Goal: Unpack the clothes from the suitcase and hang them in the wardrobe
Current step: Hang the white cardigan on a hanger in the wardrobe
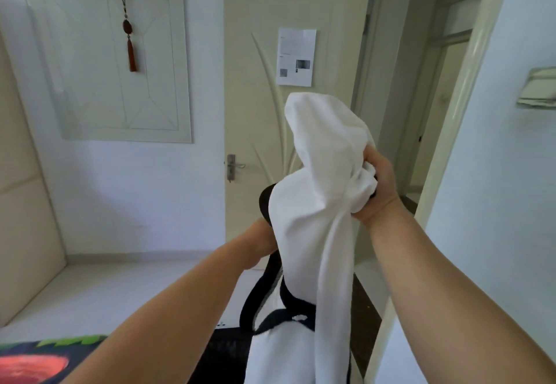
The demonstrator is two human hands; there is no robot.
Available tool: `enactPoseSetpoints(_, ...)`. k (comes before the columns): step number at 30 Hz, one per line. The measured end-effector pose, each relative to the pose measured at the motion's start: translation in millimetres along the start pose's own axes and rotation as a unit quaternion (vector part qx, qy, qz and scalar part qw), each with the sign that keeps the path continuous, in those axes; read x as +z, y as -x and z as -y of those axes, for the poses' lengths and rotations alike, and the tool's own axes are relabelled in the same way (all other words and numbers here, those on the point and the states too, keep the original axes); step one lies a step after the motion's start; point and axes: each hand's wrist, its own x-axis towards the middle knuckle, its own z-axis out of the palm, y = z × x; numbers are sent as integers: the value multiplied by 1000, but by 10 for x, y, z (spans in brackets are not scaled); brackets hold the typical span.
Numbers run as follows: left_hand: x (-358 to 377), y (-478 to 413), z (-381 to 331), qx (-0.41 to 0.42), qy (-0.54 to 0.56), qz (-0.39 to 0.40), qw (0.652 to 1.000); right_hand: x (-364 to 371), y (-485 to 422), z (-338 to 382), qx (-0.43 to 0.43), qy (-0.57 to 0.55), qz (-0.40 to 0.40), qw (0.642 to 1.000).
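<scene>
A white garment with black trim [313, 209] hangs in mid-air in front of me, at the centre right. My right hand [379, 187] grips a bunched fold of its upper part, with something dark showing by the fingers. My left hand [261, 240] reaches in behind the garment's left side; its fingers are hidden by the cloth. A black curved edge [264, 200] shows just above that hand. The suitcase and the wardrobe are out of sight.
A cream door [264, 118] with a metal handle [233, 166] and a taped paper sheet [296, 57] stands straight ahead. An open doorway [421, 97] lies right of it. A wall hook panel [99, 52] carries a red tassel [131, 46]. A colourful bedspread [39, 362] sits bottom left.
</scene>
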Motion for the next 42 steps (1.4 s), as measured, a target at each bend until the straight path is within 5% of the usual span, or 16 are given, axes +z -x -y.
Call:
enactPoseSetpoints(2, -32, -77, -33, -14, -2, -85, 996, -173, 136, 99, 16, 69, -107, 992)
enactPoseSetpoints(4, -118, -114, -83, -20, -14, -168, 986, -466, 255, 172, 91, 194, -242, 946)
enactPoseSetpoints(6, -164, -124, -174, 10, -41, -220, 975, -706, 346, 177, 204, 415, -316, 829)
enactPoseSetpoints(8, -102, -123, -317, 69, -106, -212, 969, -793, 360, 126, 256, 577, -270, 727)
enactPoseSetpoints(12, 167, -146, -523, 140, -239, -135, 951, -468, 162, -34, 215, 512, -77, 828)
enactPoseSetpoints(15, 206, -159, -560, 148, -251, -142, 946, -324, 70, -181, 210, 565, -45, 796)
enactPoseSetpoints(18, 117, -165, -445, 152, -286, -149, 934, -332, 104, -198, 168, 628, -105, 752)
enactPoseSetpoints(22, 12, -204, -186, 111, -413, -153, 891, -344, 248, -116, 91, 569, -222, 786)
enactPoseSetpoints(26, 39, -171, -113, 70, -440, -158, 881, -286, 470, -4, 88, 599, -250, 755)
enactPoseSetpoints(28, 109, -170, -161, 62, -384, -149, 909, -280, 625, 31, 86, 621, -274, 730)
enactPoseSetpoints(31, 351, -130, -316, 38, -137, -98, 985, -280, 943, 106, 83, 634, -329, 695)
enactPoseSetpoints(33, 580, -27, -440, 31, -30, -51, 998, -245, 1214, 207, 82, 635, -364, 676)
enactPoseSetpoints(38, 1304, 224, -822, 165, -191, 18, 967, -102, 2135, 759, 66, 613, -469, 632)
enactPoseSetpoints(42, 1947, 490, -1226, 193, -115, 77, 971, 55, 2797, 1246, 77, 631, -500, 588)
